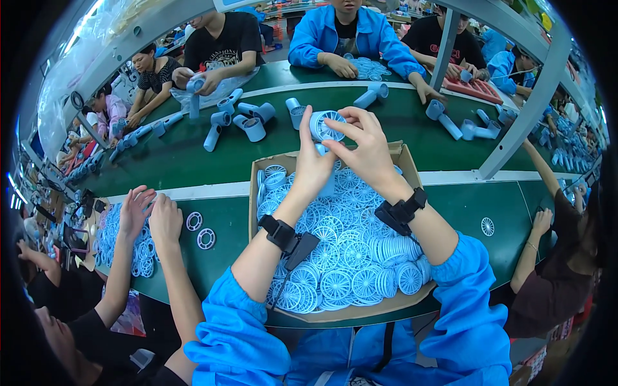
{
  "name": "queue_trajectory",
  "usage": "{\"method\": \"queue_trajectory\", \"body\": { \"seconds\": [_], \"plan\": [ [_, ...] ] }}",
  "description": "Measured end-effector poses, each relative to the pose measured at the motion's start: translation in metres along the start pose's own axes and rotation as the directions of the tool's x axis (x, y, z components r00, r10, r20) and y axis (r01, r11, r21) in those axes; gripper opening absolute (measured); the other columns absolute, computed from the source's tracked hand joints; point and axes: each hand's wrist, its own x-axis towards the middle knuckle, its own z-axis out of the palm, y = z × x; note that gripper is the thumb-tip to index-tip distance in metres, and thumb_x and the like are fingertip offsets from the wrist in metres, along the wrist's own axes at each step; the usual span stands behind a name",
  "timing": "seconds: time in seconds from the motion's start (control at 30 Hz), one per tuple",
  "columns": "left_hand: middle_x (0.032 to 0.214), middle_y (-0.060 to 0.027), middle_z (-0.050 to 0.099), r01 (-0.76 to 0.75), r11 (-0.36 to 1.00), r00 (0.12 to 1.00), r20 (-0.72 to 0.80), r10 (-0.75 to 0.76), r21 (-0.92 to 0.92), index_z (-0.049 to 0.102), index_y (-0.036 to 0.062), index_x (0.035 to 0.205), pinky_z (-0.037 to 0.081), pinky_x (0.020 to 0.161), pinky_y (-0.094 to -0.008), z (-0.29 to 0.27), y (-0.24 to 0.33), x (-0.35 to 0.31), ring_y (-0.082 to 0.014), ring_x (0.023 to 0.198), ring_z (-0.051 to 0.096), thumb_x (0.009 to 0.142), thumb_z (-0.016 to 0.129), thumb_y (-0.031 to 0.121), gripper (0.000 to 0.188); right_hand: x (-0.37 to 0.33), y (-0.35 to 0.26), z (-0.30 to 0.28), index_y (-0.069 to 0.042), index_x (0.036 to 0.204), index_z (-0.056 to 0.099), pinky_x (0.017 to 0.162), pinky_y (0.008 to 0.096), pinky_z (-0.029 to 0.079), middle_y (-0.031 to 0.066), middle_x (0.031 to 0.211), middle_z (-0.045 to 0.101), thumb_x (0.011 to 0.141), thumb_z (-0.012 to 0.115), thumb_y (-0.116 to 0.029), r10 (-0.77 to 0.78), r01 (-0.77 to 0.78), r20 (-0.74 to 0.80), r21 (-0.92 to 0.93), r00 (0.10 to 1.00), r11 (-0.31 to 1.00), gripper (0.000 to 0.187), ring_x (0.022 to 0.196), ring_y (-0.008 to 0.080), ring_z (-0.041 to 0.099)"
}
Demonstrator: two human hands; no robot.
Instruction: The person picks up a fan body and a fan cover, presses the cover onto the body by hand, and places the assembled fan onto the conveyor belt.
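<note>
The light-blue plastic tubular part with a round, ring-like head (316, 126) was raised over the far end of the box, and a light-blue spoked plastic disc (333, 125) sat at its mouth, though whether fully seated could not be told. Your left hand (313, 167) was closed around the part; your right hand (369, 147) had its fingers bent over the disc, and whether they pinched or only pressed it was unclear. The step seemed to be fitting the disc, which called for a steady left grip, the disc square to the rim, and even pressure near its edge rather than on the thin spokes. Below your wrists, the brown cardboard box (407, 166) held a heap of similar spoked discs (338, 283). Beyond it, more light-blue tubular parts (253, 126) lay on the green belt (177, 166).
</note>
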Motion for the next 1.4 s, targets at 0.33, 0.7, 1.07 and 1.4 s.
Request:
{"method": "queue_trajectory", "body": {
  "seconds": [0.33, 0.7, 1.07, 1.4],
  "plan": [
    [0.130, -0.0219, 0.043, 0.000, 0.994, 1.000, 0.015, -0.002, 0.105, 0.006, 0.0122, 0.147, 0.050, 0.089, -0.0352, 0.002, -0.001, -0.007, -0.0288, 0.116, 0.052, 0.083, 0.057, -0.004, 0.084, -0.004, 0.002, -0.001, -0.007, 0.102, 0.070, 0.081, 0.0331, 0.049, 0.0110, 0.108, 0.058, 0.068, 0.077, -0.014, -0.025, 0.025, 0.022, -0.009, 0.999, 1.000, 0.035, 0.093, 0.0230, 0.055],
    [0.100, -0.0098, 0.056, 0.385, 0.901, 0.923, 0.066, -0.380, -0.199, 0.014, 0.0195, 0.143, 0.051, 0.054, -0.0275, 0.016, 0.011, -0.014, -0.0131, 0.069, 0.059, 0.085, 0.058, -0.001, 0.075, -0.026, 0.041, 0.019, -0.022, 0.130, 0.057, 0.088, 0.0338, 0.043, 0.0064, 0.117, 0.056, 0.092, 0.057, -0.021, 0.080, -0.080, 0.120, 0.000, 0.990, 0.997, 0.038, 0.103, 0.0221, 0.048],
    [0.083, -0.0084, 0.056, 0.266, 0.955, 0.963, 0.075, -0.258, -0.129, 0.016, 0.0245, 0.149, 0.050, 0.044, -0.0265, 0.003, 0.024, -0.009, -0.0134, 0.059, 0.057, 0.101, 0.032, 0.035, 0.052, -0.008, 0.015, 0.004, -0.011, 0.136, 0.043, 0.061, 0.0193, 0.046, 0.0015, 0.099, 0.058, 0.094, 0.056, -0.019, 0.385, -0.606, 0.483, 0.723, 0.786, 0.331, 0.045, 0.075, 0.0047, 0.052],
    [0.091, -0.0078, 0.059, 0.181, 0.983, 0.970, 0.160, -0.181, 0.014, 0.017, 0.0168, 0.148, 0.046, 0.044, -0.0213, 0.002, 0.028, -0.008, -0.0089, 0.060, 0.057, 0.083, 0.069, 0.015, 0.083, -0.006, 0.020, -0.006, -0.008, 0.125, 0.056, 0.081, 0.0269, 0.050, 0.0021, 0.108, 0.062, 0.094, 0.055, -0.033, 0.373, -0.613, 0.517, 0.760, 0.771, 0.214, 0.040, 0.096, 0.0112, 0.059]
  ]
}}
